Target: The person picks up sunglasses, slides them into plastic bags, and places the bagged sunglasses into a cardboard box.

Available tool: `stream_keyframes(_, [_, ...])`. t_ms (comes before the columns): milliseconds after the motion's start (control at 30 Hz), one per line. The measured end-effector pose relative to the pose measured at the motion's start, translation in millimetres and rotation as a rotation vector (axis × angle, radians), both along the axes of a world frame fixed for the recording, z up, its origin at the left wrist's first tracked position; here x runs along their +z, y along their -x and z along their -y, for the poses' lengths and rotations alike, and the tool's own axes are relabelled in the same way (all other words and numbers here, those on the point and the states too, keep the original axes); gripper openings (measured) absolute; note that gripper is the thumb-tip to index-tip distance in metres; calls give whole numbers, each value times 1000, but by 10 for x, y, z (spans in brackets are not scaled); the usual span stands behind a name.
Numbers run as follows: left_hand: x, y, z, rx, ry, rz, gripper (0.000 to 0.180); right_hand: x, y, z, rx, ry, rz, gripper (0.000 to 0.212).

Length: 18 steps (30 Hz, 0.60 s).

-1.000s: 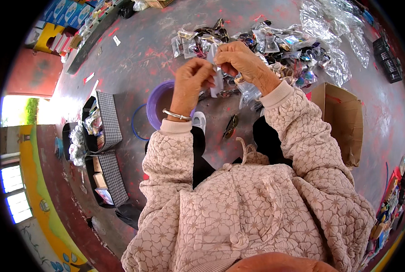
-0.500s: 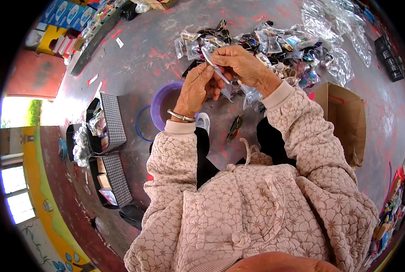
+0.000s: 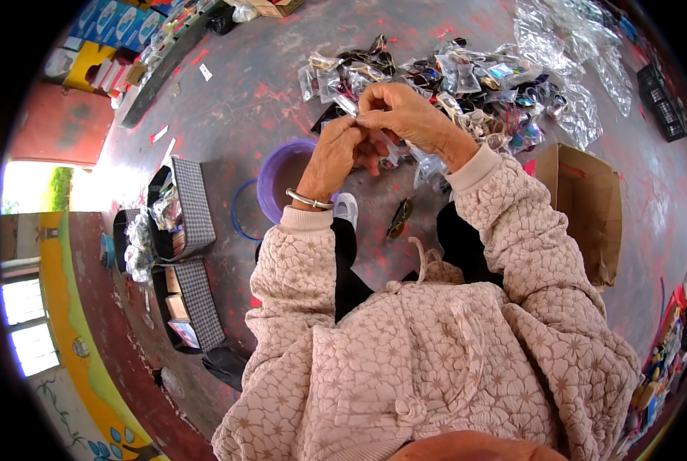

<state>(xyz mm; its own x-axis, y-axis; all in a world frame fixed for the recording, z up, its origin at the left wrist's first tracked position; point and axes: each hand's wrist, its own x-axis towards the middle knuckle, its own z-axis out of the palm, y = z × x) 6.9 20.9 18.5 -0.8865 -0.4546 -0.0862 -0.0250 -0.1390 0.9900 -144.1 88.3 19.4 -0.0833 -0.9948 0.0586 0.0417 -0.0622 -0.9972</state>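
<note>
Above the floor, my left hand (image 3: 334, 152) and my right hand (image 3: 406, 117) meet with bent fingers. Both pinch a small clear plastic bag (image 3: 346, 104), whose shiny end sticks out past the fingertips. My fingers cover most of the bag, and what is inside it I cannot make out. Behind my hands lies a heap of sunglasses (image 3: 428, 81), many in clear bags. One loose pair of dark sunglasses (image 3: 399, 218) rests on the floor between my feet.
A purple basin (image 3: 265, 184) stands left of my left wrist, with a blue hoop (image 3: 236, 211) beside it. Checked storage boxes (image 3: 196, 201) sit farther left. An open cardboard box (image 3: 601, 223) is at my right. Clear plastic sheeting (image 3: 578, 84) and a black crate (image 3: 660, 101) lie far right.
My right thumb and fingers have drawn in toward the left fingertips. The bag has turned, and less of it shows between my hands.
</note>
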Motion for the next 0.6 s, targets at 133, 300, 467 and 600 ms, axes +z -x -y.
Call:
stream_keyframes(133, [14,-29,57,-49,-222,-90,30,11,30,5,12,-2,29,13])
stream_keyframes(300, [10,-26,49,25,-163,-17,28,43,35,-9,0,-32,11,14])
stream_keyframes(467, [-58,5,73,86,-90,-14,26,0,1,7,-46,-12,57,13])
stream_keyframes(600, [-27,-7,89,86,-90,23,25,4,-21,16,-73,-33,12,13])
